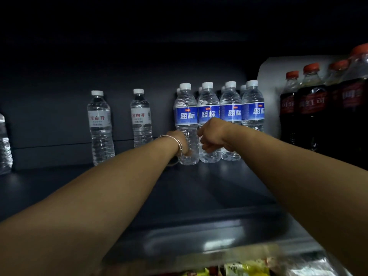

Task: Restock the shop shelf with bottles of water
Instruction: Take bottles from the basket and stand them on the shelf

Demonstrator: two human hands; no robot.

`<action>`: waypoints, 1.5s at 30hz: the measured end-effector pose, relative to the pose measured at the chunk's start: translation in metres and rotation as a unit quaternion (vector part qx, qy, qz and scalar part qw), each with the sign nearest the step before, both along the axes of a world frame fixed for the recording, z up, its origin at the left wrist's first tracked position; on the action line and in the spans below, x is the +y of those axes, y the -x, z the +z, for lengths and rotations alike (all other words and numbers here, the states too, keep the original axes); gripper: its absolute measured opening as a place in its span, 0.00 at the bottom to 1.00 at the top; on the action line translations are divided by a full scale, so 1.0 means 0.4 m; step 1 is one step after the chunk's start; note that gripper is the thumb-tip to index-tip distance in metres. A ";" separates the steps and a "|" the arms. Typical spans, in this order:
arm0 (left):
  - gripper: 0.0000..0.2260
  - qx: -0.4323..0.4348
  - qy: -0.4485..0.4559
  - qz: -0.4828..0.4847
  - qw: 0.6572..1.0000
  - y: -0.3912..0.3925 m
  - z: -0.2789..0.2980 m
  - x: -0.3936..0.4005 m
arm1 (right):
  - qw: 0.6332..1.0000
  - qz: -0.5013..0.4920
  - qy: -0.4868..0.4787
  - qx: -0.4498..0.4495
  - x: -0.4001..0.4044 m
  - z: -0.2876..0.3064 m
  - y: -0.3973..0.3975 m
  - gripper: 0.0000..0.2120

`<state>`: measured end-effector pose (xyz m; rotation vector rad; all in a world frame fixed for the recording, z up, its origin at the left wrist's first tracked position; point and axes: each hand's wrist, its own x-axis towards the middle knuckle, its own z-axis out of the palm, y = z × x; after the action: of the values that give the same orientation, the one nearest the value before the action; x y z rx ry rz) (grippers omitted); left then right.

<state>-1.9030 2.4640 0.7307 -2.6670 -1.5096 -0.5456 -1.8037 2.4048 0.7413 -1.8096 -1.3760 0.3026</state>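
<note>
Across the whole view runs a dark shop shelf (209, 188), its deck reaching from the near metal lip to a dark back wall. Both bare forearms stretch from the near edge toward the far middle.

On the far right stand four dark cola bottles (312, 108) with red caps and red labels, tall and packed side by side, the nearest cut off by the frame edge.

At the far middle stands the blue-label water (231, 114): four bottles in the front row, touching shoulder to shoulder, with white caps of a second row showing just behind them; how many stand behind cannot be counted. To their left, well apart from each other, are two white-label water bottles (99, 124), upright, and one more clear bottle (4, 144) sits half cut off at the left edge.

Her left hand (182, 145), with two thin silver bangles (177, 144) at the wrist, reaches round the left side of the leftmost blue-label bottle, low on its body; its fingers are hidden behind the bottle, so the grip cannot be told. Her right hand (213, 136) lies against the lower front of the second and third bottles, fingers curled downward; whether they clasp a bottle cannot be told.

Below the near lip, yellow snack packets (239, 268) show, blurred.
</note>
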 end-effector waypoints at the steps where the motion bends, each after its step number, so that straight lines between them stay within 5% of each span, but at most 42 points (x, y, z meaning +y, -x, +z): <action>1: 0.21 0.007 -0.006 -0.005 1.000 0.011 0.004 -0.015 | 0.999 -0.006 0.003 -0.035 -0.018 -0.002 0.007 0.17; 5: 0.16 0.011 -0.027 -0.056 0.998 0.059 0.013 -0.096 | 0.965 -0.059 0.013 -0.253 -0.120 -0.015 0.052 0.21; 8: 0.16 -0.004 -0.053 -0.109 0.993 0.092 0.003 -0.177 | 0.942 -0.083 0.023 -0.324 -0.201 -0.040 0.085 0.22; 18: 0.22 -0.110 -0.088 -0.274 0.951 0.196 -0.171 -0.487 | 0.858 -0.236 0.007 -0.456 -0.548 -0.222 0.193 0.22; 23: 0.22 -0.148 -0.150 -0.353 0.911 0.239 -0.343 -0.607 | 0.836 -0.225 -0.069 -0.496 -0.688 -0.414 0.223 0.15; 27: 0.23 -0.139 -0.108 -0.380 0.908 0.247 -0.578 -0.656 | 0.852 -0.226 0.016 -0.472 -0.758 -0.646 0.221 0.16; 34: 0.21 0.007 0.052 -0.425 0.904 0.269 -1.151 -0.670 | 0.904 -0.084 0.141 -0.396 -0.795 -1.253 0.231 0.17; 38: 0.20 0.073 0.112 -0.409 0.903 0.278 -1.457 -0.661 | 0.933 -0.038 0.219 -0.283 -0.793 -1.565 0.283 0.19; 45: 0.25 0.197 0.212 -0.371 0.882 0.322 -1.878 -0.639 | 0.864 0.094 0.492 -0.056 -0.810 -2.007 0.385 0.40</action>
<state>-2.0319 2.2084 -0.0206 -3.3608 -0.5000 0.3862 -1.9577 2.0808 -0.0615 -2.5109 -1.6262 1.1967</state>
